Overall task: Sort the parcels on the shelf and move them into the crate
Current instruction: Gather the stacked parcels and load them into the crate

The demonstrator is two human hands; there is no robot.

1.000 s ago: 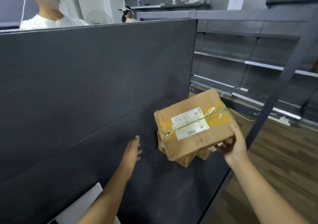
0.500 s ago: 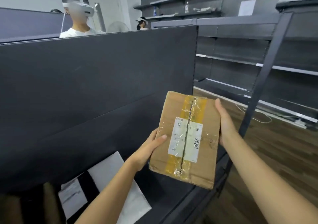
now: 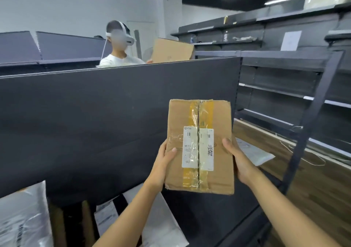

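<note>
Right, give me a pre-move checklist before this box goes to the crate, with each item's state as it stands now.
1. Grip: left hand and right hand hold opposite long edges of the cardboard box, clear of the shelf: ok.
2. Label faces the camera, partly readable under wrinkled tape: ok.
3. Sealing: the tape along the centre seam looks torn and loose: not ok.
4. Corners: the bottom left one is crumpled: not ok.
5. Crate location: not in view: cannot tell.
6. Remaining parcels: white mailers lie behind the box and lower left: still to sort.
</note>
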